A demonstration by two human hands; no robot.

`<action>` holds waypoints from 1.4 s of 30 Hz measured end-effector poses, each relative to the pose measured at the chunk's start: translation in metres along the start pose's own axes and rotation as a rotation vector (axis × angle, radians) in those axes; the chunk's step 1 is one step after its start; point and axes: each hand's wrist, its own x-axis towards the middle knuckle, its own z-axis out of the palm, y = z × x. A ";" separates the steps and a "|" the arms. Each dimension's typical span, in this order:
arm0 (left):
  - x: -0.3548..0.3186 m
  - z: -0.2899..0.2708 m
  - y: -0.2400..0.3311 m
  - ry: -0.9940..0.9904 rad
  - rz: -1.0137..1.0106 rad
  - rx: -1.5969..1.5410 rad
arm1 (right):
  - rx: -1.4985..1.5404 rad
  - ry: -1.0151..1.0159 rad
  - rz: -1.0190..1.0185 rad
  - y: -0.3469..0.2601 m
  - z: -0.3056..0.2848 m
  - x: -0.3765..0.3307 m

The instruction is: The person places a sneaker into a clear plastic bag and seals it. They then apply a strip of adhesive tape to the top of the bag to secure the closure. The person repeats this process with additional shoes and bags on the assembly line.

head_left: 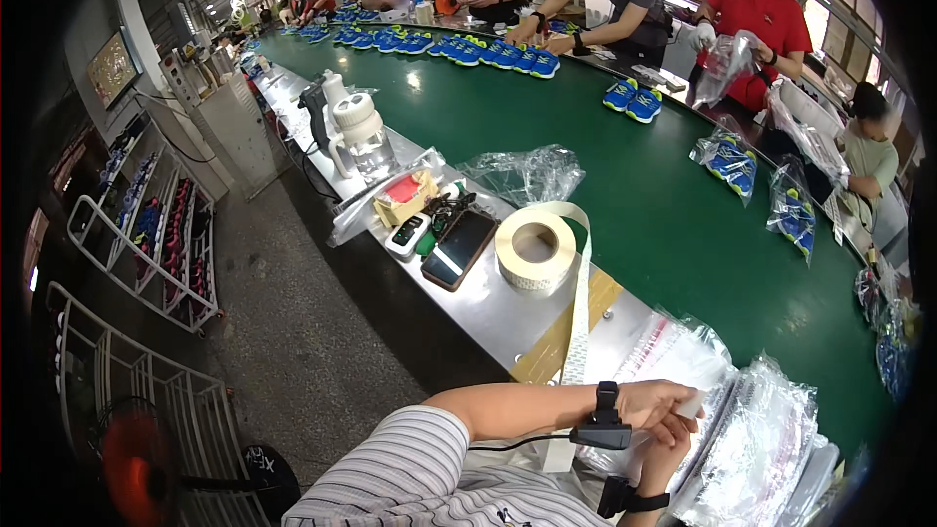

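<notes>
- My left hand [656,400] lies over my right hand [662,451], both just beside the stack of clear plastic bags [771,439] at the near edge of the green conveyor belt [625,195].
- Left fingers curl onto a white label strip [689,404], seemingly pinching it; right fingers are hidden, so I cannot tell.
- I judge I'm labelling a bag; the next move needs the label laid flat.
- The label roll [535,250] sits farther along that edge.
</notes>
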 end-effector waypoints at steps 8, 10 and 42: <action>0.024 -0.033 -0.030 0.588 -0.102 0.592 | 0.263 0.087 0.128 -0.044 -0.064 0.008; 0.034 -0.024 -0.028 0.480 -0.182 0.309 | 0.191 -0.255 0.043 -0.051 -0.062 0.004; -0.115 -0.100 0.294 1.643 -0.278 1.943 | -0.966 0.597 -0.236 -0.020 -0.163 -0.057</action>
